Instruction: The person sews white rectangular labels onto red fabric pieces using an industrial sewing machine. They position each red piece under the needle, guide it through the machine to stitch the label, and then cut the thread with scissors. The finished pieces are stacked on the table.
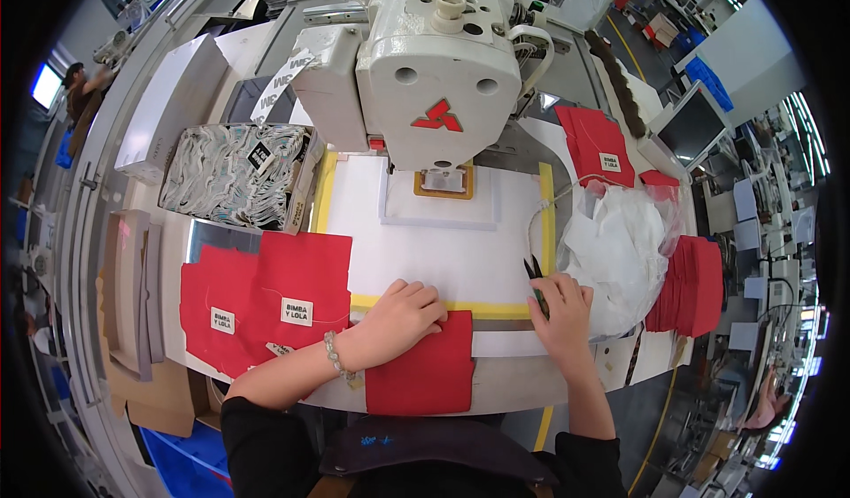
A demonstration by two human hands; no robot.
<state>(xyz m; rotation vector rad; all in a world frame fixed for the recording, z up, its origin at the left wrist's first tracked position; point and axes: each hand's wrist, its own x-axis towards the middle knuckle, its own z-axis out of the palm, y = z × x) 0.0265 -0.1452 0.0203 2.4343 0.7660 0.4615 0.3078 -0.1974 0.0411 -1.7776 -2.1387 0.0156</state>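
Observation:
My left hand point(403, 323) bends over the upper edge of a red fabric piece point(421, 374), its fingers curled against the cloth. That piece lies at the table's front, partly hidden by the hand. In my right hand point(562, 310) are thread snips point(535, 277) with black blades pointing away from me and a bit of green at the handle. A pale cord runs from near the blades toward the back right. Left of my left hand, red fabric pieces point(305, 272) with white labels overlap. Ahead stands a white industrial sewing machine point(443, 82) above a white work plate point(425, 263).
Yellow tape point(547, 232) borders the work plate. On the left, a box of folded labels point(230, 175) stands before a long white carton point(173, 113). At right are crumpled white material in a clear bag point(615, 254), a red fabric stack point(695, 290) and a labelled red piece point(598, 144).

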